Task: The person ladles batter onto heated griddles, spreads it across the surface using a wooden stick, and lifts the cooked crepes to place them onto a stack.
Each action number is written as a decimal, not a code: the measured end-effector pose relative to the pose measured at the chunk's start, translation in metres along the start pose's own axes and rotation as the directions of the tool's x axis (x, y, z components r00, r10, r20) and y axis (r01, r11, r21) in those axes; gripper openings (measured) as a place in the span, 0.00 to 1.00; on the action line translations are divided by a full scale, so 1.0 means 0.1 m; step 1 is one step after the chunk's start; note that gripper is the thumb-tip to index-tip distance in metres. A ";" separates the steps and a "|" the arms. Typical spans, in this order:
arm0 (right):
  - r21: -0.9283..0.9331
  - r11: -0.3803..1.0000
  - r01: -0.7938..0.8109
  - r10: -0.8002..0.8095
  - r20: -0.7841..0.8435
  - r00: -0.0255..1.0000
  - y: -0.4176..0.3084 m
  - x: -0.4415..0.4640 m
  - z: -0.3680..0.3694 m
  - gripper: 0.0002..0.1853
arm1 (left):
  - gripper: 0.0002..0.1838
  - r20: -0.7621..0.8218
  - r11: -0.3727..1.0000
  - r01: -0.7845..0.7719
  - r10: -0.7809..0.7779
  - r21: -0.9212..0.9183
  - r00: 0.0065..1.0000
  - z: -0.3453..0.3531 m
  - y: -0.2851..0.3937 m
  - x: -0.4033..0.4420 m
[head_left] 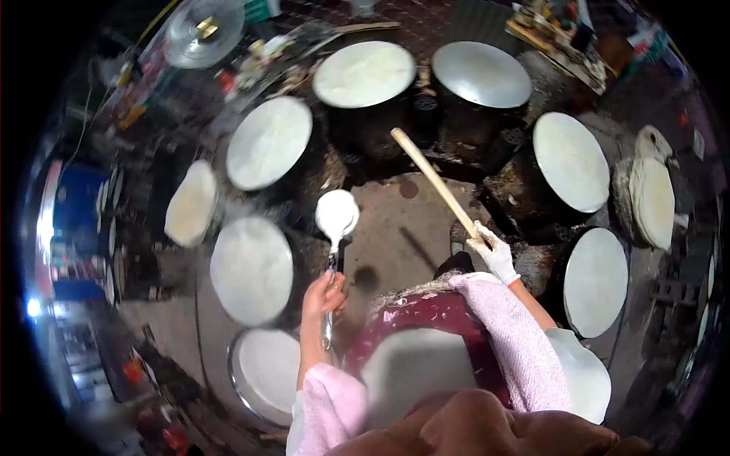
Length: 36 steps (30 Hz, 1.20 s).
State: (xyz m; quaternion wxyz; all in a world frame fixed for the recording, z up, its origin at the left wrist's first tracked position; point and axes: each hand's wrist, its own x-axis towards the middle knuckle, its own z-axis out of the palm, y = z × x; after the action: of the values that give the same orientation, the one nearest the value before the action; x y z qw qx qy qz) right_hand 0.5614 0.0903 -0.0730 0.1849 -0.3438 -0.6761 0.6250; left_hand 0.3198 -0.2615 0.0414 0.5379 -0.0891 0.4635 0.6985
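Note:
My left hand (323,298) is closed round the handle of a ladle (337,216), whose round bowl is coated with thick white batter. The ladle is held up between the left-hand griddles and the middle of the floor. My right hand (494,254), in a white glove, grips the lower end of a pale wooden stick (433,178). The stick slants up and to the left, apart from the griddles. To the left of the ladle is a round griddle (252,270) covered with a white sheet of batter. Below it stands a metal-rimmed pan (266,372) with white contents.
Several round griddles curve around me, among them white-covered ones (270,143) (365,74) (571,162) (596,283) and a bare grey metal one (481,74). Pale flatbreads (652,199) are piled at the right; another flatbread (192,204) lies at the left. Clutter (559,38) lies behind.

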 end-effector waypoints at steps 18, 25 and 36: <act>-0.078 0.992 -0.097 0.034 -0.580 0.814 -0.07 3.13 -2.31 0.28 | 0.17 0.310 0.818 -0.048 -0.163 0.574 0.937 4.97 1.46 5.47; -0.309 0.900 -0.307 0.028 -0.663 0.749 -0.40 4.30 -1.86 0.24 | 0.19 0.372 0.825 -0.107 -0.130 0.554 0.919 5.30 1.00 7.09; 0.078 0.957 -0.279 0.261 -0.644 0.719 -0.28 5.16 -1.27 0.31 | 0.16 0.608 -0.030 -0.664 0.433 0.747 0.665 4.51 1.77 7.46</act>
State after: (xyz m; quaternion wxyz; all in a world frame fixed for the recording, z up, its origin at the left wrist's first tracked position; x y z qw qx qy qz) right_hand 0.2826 0.5413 -0.1196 0.3097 -0.6353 -0.5205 0.4792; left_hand 0.0385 0.5740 -0.0752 0.1914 0.5117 0.7205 0.4271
